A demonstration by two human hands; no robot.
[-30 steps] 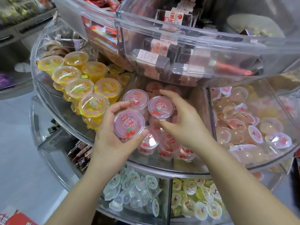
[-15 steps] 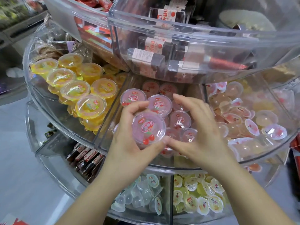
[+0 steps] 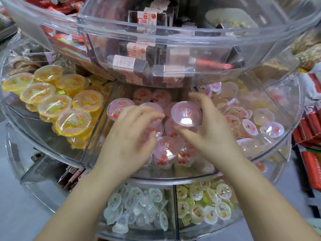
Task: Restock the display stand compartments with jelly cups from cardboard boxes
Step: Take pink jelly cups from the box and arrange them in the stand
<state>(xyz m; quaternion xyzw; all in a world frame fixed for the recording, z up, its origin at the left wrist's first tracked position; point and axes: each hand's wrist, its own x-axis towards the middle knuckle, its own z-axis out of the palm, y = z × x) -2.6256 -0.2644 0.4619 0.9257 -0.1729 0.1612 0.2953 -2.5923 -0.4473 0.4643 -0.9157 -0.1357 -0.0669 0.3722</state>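
A pink cherry jelly cup with a clear domed lid is pinched between the thumb and fingers of my right hand, over the middle compartment of the clear tiered display stand. More pink jelly cups lie packed in that compartment. To the left of the held cup, my left hand hovers over the pink cups with loosely bent fingers and grips nothing. No cardboard box is in view.
Yellow jelly cups fill the compartment to the left, and small pale jelly cups the one to the right. The upper tier overhangs with dark wrapped bars. The lower tier holds small jellies. Red packets are stacked far right.
The pink cup passed from my left hand to my right hand and moved right and deeper into the compartment. My left hand let go and now hovers over the cups.
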